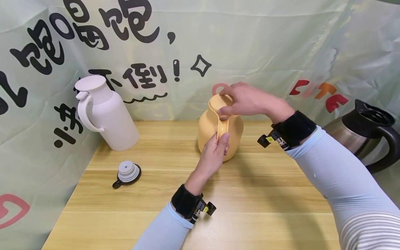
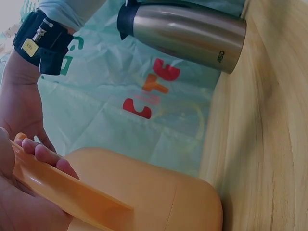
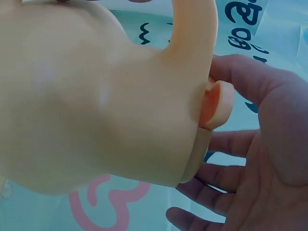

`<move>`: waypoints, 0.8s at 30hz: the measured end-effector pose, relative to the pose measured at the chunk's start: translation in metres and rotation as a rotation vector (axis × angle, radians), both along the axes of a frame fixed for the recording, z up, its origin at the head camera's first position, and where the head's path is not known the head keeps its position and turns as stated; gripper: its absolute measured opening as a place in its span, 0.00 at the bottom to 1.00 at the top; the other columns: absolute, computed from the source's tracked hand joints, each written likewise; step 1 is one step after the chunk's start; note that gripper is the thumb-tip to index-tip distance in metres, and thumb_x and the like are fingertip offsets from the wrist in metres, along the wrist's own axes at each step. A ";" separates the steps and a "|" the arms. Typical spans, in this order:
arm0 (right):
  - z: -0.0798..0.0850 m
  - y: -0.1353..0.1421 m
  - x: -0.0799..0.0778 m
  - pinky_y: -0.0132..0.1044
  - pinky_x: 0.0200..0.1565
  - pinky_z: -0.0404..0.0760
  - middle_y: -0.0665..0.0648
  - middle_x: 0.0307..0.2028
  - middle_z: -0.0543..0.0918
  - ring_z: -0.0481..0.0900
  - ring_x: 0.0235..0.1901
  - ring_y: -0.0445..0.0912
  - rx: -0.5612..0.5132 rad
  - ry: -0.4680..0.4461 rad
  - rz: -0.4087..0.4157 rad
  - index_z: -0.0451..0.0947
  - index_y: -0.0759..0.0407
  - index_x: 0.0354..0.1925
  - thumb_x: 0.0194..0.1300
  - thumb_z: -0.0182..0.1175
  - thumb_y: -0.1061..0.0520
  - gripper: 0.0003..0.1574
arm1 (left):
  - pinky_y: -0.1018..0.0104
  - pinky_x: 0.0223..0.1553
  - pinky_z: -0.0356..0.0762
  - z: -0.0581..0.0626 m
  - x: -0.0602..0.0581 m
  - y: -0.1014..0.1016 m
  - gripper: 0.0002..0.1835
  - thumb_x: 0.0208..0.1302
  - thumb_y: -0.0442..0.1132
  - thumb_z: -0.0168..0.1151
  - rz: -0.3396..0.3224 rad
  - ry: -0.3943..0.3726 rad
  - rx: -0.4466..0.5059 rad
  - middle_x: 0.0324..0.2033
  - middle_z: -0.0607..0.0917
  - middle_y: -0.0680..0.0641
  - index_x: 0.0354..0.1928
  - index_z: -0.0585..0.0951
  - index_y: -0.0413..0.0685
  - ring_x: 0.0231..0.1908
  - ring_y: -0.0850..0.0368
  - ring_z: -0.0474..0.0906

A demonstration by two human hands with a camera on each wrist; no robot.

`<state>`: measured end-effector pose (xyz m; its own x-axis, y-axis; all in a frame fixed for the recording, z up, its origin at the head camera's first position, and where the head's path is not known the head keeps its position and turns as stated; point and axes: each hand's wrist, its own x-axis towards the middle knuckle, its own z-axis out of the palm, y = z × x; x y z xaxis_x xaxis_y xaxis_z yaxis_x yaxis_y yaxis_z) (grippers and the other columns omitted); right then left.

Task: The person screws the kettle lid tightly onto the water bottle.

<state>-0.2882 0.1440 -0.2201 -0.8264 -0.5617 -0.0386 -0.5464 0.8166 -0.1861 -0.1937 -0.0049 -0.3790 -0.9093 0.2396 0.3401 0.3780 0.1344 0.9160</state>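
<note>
A pale orange jug (image 1: 207,135) stands on the wooden table near the back wall. My left hand (image 1: 211,155) grips its handle (image 1: 223,128), fingers wrapped round it with the thumb on the near side. Over the top, my right hand (image 1: 247,100) grips the round lid (image 1: 217,101) at its edge, thumb on the near side and fingers spread on the far side. In the right wrist view the lid's small lever (image 3: 223,106) sticks up beside the thumb, and the fingers reach round the lid's rim (image 3: 196,156).
At the back left stands a white jug (image 1: 109,114) with its lid on. In front of it lies a grey and black stopper (image 1: 128,173). A steel jug (image 1: 347,133) with a black top stands at the right, beyond my right forearm. A printed cloth (image 1: 250,41) hangs behind.
</note>
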 end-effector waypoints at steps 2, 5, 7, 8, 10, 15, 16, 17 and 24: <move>0.000 -0.001 0.000 0.49 0.52 0.70 0.60 0.51 0.75 0.69 0.52 0.53 0.008 0.024 -0.016 0.70 0.54 0.61 0.56 0.59 0.26 0.46 | 0.64 0.27 0.72 0.001 0.000 0.000 0.25 0.74 0.63 0.36 0.002 0.002 0.000 0.24 0.75 0.49 0.33 0.70 0.51 0.25 0.57 0.72; -0.002 -0.002 0.001 0.48 0.47 0.71 0.58 0.46 0.74 0.69 0.48 0.52 0.013 0.051 -0.046 0.70 0.51 0.58 0.53 0.58 0.22 0.46 | 0.64 0.27 0.72 0.001 0.001 0.000 0.25 0.74 0.63 0.36 0.006 0.006 0.000 0.24 0.75 0.49 0.33 0.70 0.51 0.25 0.57 0.72; -0.003 -0.002 0.001 0.47 0.46 0.71 0.58 0.45 0.73 0.69 0.47 0.52 0.006 0.055 -0.062 0.69 0.50 0.58 0.52 0.58 0.20 0.48 | 0.64 0.27 0.72 0.001 0.001 0.000 0.25 0.74 0.63 0.36 0.006 0.010 0.000 0.24 0.75 0.49 0.33 0.70 0.51 0.25 0.57 0.72; -0.004 -0.002 0.001 0.48 0.46 0.72 0.58 0.45 0.72 0.68 0.47 0.52 0.001 0.056 -0.071 0.69 0.50 0.58 0.51 0.57 0.20 0.49 | 0.64 0.26 0.72 0.000 0.001 0.000 0.25 0.74 0.63 0.36 0.006 0.011 0.000 0.24 0.75 0.49 0.33 0.70 0.51 0.25 0.57 0.72; -0.005 -0.002 0.002 0.49 0.48 0.72 0.59 0.47 0.72 0.68 0.48 0.53 -0.010 0.060 -0.085 0.68 0.50 0.59 0.50 0.56 0.18 0.51 | 0.64 0.26 0.72 0.000 0.000 0.000 0.25 0.74 0.62 0.36 0.004 0.016 -0.002 0.24 0.74 0.49 0.33 0.70 0.51 0.25 0.57 0.72; -0.011 -0.003 0.003 0.51 0.51 0.71 0.60 0.50 0.71 0.67 0.50 0.54 -0.043 0.086 -0.124 0.68 0.54 0.58 0.49 0.54 0.16 0.56 | 0.64 0.26 0.71 0.000 0.000 0.000 0.25 0.74 0.62 0.36 -0.001 0.017 0.005 0.24 0.74 0.49 0.33 0.70 0.50 0.25 0.56 0.72; -0.012 -0.003 0.004 0.51 0.51 0.71 0.60 0.50 0.70 0.67 0.49 0.54 -0.050 0.092 -0.131 0.68 0.55 0.58 0.48 0.53 0.15 0.56 | 0.64 0.26 0.71 0.000 0.000 0.000 0.25 0.74 0.62 0.36 -0.003 0.014 0.007 0.24 0.74 0.49 0.33 0.70 0.50 0.25 0.56 0.72; -0.013 -0.003 0.004 0.51 0.50 0.71 0.60 0.49 0.70 0.67 0.48 0.53 -0.058 0.095 -0.139 0.68 0.55 0.58 0.48 0.53 0.15 0.56 | 0.64 0.26 0.71 0.000 0.000 0.000 0.25 0.74 0.62 0.36 -0.005 0.012 0.009 0.24 0.74 0.48 0.33 0.70 0.50 0.25 0.56 0.72; -0.011 -0.001 0.006 0.53 0.55 0.68 0.61 0.53 0.71 0.65 0.55 0.56 -0.063 0.064 -0.111 0.67 0.54 0.60 0.53 0.54 0.19 0.52 | 0.64 0.27 0.72 0.001 0.001 0.001 0.25 0.74 0.62 0.36 -0.010 0.007 0.015 0.24 0.74 0.48 0.34 0.70 0.50 0.25 0.56 0.72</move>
<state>-0.2826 0.1426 -0.2313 -0.8831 -0.4665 0.0491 -0.4660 0.8603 -0.2067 -0.1926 -0.0039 -0.3780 -0.9045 0.2436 0.3500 0.3855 0.1165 0.9153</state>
